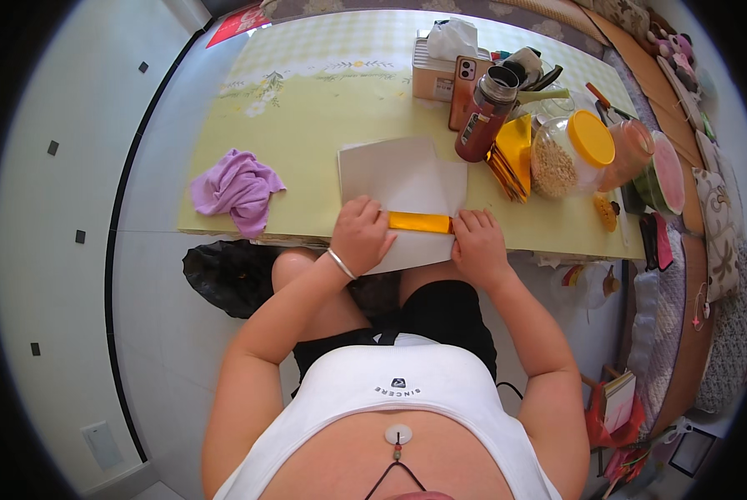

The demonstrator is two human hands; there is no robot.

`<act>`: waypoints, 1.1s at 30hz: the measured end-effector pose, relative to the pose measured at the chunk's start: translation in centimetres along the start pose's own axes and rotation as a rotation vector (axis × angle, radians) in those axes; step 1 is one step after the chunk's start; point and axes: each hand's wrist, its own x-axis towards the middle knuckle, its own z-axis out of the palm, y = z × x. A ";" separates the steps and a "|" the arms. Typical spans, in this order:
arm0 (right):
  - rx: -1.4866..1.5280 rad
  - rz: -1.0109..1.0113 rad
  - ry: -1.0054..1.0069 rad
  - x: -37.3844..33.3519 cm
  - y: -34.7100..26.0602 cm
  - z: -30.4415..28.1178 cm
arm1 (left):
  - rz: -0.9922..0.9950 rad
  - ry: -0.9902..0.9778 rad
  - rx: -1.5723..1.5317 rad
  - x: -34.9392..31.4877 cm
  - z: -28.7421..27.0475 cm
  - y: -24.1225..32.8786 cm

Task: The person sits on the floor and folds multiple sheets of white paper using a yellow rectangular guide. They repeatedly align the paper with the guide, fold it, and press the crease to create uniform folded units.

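At the table's near edge, a narrow folded strip of shiny gold paper (421,222) lies across pale grey-white sheets (390,171). My left hand (361,233), with a silver bangle at the wrist, has its curled fingers pressed on the strip's left end. The strip's right end is under the bent fingers of my right hand (478,243). Both hands rest on the sheets, whose near part overhangs the edge above my lap. My fingertips partly hide the strip's ends. A stack of gold foil paper (517,158) stands to the right, beyond my right hand.
A crumpled purple cloth (237,190) lies on the left of the table (307,117). Back right stand a dark red flask (483,121), a phone (467,92), a tissue box (433,77), a yellow-lidded jar (561,158) and a cut watermelon (664,175). A black bag (228,275) hangs below the edge.
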 end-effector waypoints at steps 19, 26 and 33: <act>0.360 0.018 -0.142 -0.8 1.6 -2.0 | 0.174 -0.036 -0.367 2.9 1.5 -4.3; 0.193 -0.173 -0.271 1.0 -0.2 -1.7 | 0.207 -0.191 -0.206 5.9 2.0 -6.4; 0.082 -0.055 -0.152 0.1 -3.6 0.9 | 0.134 -0.169 -0.261 1.0 -0.7 1.8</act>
